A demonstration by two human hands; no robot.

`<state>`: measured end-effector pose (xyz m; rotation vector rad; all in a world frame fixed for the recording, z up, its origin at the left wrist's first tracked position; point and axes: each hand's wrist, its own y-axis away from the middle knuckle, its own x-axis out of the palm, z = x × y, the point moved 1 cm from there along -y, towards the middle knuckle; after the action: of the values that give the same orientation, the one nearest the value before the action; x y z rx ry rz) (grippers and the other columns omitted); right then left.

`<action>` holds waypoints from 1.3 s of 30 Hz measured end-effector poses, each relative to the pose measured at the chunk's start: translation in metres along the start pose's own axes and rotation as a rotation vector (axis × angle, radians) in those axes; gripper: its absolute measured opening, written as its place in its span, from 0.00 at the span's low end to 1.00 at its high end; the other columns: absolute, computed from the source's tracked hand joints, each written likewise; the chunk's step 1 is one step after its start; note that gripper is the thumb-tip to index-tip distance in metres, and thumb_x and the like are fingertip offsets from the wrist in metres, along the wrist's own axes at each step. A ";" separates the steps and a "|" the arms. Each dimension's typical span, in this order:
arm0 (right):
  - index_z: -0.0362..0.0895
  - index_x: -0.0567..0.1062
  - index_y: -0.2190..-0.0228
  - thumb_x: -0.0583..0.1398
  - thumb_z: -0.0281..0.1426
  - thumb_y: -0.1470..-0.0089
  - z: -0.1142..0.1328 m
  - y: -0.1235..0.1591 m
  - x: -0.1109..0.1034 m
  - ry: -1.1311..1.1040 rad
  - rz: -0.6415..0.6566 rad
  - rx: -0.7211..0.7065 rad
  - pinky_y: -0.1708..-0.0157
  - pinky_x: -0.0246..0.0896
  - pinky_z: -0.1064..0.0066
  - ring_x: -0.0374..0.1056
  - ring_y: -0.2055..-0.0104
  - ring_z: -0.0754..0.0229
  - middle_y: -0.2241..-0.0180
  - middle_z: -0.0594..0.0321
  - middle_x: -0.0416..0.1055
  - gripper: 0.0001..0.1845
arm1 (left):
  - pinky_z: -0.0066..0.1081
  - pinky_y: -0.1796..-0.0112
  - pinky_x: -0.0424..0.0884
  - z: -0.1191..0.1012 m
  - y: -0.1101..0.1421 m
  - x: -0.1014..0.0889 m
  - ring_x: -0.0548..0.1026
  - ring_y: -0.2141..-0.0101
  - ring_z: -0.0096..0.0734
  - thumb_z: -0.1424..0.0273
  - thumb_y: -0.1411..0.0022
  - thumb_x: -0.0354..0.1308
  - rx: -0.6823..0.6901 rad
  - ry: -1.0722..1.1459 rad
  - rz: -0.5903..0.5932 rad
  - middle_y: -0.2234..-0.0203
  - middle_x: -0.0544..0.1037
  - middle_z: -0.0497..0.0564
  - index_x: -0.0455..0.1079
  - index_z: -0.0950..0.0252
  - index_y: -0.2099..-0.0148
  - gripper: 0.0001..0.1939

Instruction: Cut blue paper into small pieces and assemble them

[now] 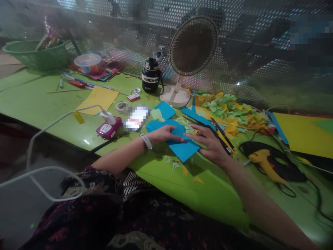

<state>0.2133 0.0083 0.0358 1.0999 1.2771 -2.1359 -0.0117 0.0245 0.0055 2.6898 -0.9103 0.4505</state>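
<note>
My left hand (164, 135), with a white watch on its wrist, grips a sheet of blue paper (184, 151) above the green table. Its thumb and fingers press on the paper's upper part. My right hand (210, 143) is at the right side of the same sheet, fingers stretched and spread, tips touching or just over it. More blue paper (153, 125) lies under and beside my left hand. Small green and yellow scraps (179, 166) are scattered on the table below the sheet. A yellow-and-black cutter or pencil-like tool (224, 139) lies right behind my right hand.
A yellow glue gun (265, 163) with a cable lies at right. Behind are a fan (179, 93), a black bottle (151, 78) and a heap of green and orange paper pieces (231, 111). A phone (137, 118), tape roll (122, 107) and purple socket (109, 127) stand left.
</note>
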 end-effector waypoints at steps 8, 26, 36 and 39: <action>0.56 0.79 0.52 0.59 0.30 0.39 0.037 0.023 0.008 0.229 -0.091 0.035 0.43 0.67 0.52 0.68 0.41 0.50 0.43 0.61 0.74 0.17 | 0.35 0.56 0.74 0.007 -0.004 0.003 0.79 0.65 0.30 0.68 0.50 0.74 0.030 0.230 -0.150 0.62 0.82 0.55 0.74 0.66 0.53 0.22; 0.46 0.76 0.69 0.67 0.44 0.48 0.035 0.019 0.025 -0.486 -0.461 0.756 0.63 0.73 0.62 0.73 0.68 0.58 0.65 0.60 0.77 0.15 | 0.45 0.54 0.76 0.012 0.009 0.027 0.80 0.58 0.41 0.50 0.42 0.65 -0.025 0.259 -0.036 0.62 0.82 0.59 0.75 0.68 0.57 0.24; 0.47 0.75 0.73 0.68 0.44 0.51 0.039 0.018 0.023 -0.483 -0.455 0.805 0.68 0.72 0.65 0.71 0.72 0.59 0.73 0.65 0.75 0.14 | 0.37 0.53 0.74 0.017 0.007 0.029 0.79 0.61 0.29 0.66 0.50 0.73 0.104 -0.014 -0.048 0.58 0.82 0.55 0.76 0.69 0.55 0.21; 0.47 0.75 0.72 0.68 0.44 0.51 0.038 0.018 0.023 -0.476 -0.453 0.810 0.68 0.72 0.65 0.71 0.72 0.60 0.73 0.65 0.75 0.14 | 0.38 0.52 0.73 0.018 0.007 0.029 0.80 0.60 0.31 0.66 0.50 0.73 0.100 -0.006 -0.054 0.58 0.82 0.55 0.76 0.69 0.55 0.21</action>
<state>0.1961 -0.0331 0.0180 0.4808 0.4462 -3.1409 0.0093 -0.0026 0.0006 2.7995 -0.8358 0.4884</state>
